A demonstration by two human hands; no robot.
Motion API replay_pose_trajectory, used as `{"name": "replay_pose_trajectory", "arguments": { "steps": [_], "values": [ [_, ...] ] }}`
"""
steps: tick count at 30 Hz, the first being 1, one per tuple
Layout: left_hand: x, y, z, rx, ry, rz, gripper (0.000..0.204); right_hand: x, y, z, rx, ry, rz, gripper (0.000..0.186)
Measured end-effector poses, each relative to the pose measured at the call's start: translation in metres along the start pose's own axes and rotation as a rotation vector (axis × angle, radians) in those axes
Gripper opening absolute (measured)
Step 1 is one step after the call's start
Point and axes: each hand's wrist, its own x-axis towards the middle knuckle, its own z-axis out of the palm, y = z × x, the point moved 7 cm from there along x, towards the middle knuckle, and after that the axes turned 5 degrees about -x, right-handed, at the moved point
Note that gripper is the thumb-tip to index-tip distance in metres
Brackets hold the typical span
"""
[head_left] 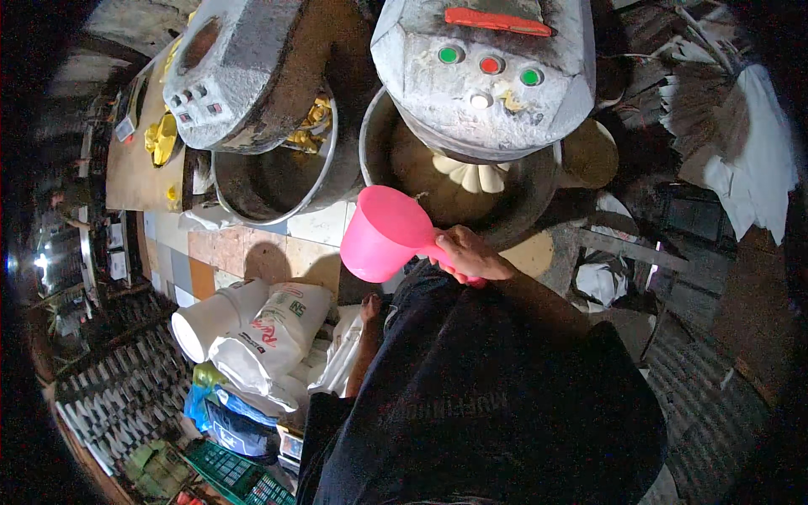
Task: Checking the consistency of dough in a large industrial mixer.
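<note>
My right hand [471,255] is closed round the handle of a pink plastic dipper [383,236], held in front of my body. The dipper is beside the near left rim of a large metal mixer bowl [522,223]. Inside that bowl, under the mixer head [484,84], shows a pale, ribbed mass like dough [470,174]. Green, red and white buttons sit on the head's front. My left hand [370,306] hangs low at my left side, near the white sacks; its fingers are too small and dark to make out.
Another mixer [227,76] stands left, with yellow material at its bowl [220,189]. A table [135,181] carries yellow pieces. White sacks [295,316], a white bucket [187,335] and a green crate [227,471] are at lower left. Tattered white cloth [762,151] hangs right.
</note>
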Motion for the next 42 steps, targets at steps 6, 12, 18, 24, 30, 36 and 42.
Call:
{"name": "replay_pose_trajectory", "arguments": {
  "steps": [6,12,18,24,30,36,42],
  "values": [
    [-0.007,0.024,0.005,0.691,-0.024,0.398,0.030,0.002,0.001,0.002,0.006,-0.011,0.009,0.043],
    [-0.019,0.069,0.028,0.765,-0.110,0.254,0.043,0.001,-0.004,-0.005,-0.047,0.039,-0.027,0.045],
    [-0.023,0.026,-0.002,0.115,0.116,-0.041,0.038,-0.004,-0.012,0.000,0.039,0.017,0.005,0.045],
    [-0.019,0.018,0.016,-0.077,0.156,-0.400,0.035,0.000,0.002,-0.003,0.009,0.043,-0.013,0.042],
    [0.016,0.012,0.016,-0.077,0.053,-0.218,0.036,-0.005,0.002,-0.015,0.000,0.057,-0.014,0.045],
    [0.006,0.011,0.020,-0.368,-0.019,-0.027,0.035,-0.002,-0.007,0.001,-0.088,0.013,-0.083,0.048],
    [0.003,0.030,0.029,1.074,0.009,0.227,0.031,-0.006,-0.009,-0.001,-0.073,0.024,-0.058,0.043]
  ]
}}
